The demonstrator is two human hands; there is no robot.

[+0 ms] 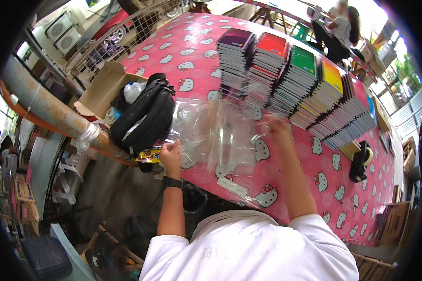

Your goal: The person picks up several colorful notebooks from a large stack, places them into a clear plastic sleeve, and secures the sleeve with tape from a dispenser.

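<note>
Clear plastic bags (229, 136) lie in a loose, shiny layer across the pink table in front of me. At their left edge, my left hand (170, 153) pinches the plastic between thumb and fingers; a dark band is on that wrist. My right hand (279, 130) is by the right edge of the plastic, its fingers smeared by motion, so its grip is unclear. Just beyond it stand tall stacks of spiral notebooks, with purple (237, 38), red (272, 45), green (303, 60) and yellow (332, 75) covers on top.
A black backpack (147, 114) sits at the left table edge before an open cardboard box (101, 89). Beside my left hand is a yellow packet (147, 155). A black tape dispenser (359, 161) stands on the right. A rusty pole (56, 110) rises at the left; a person (344, 28) sits far off.
</note>
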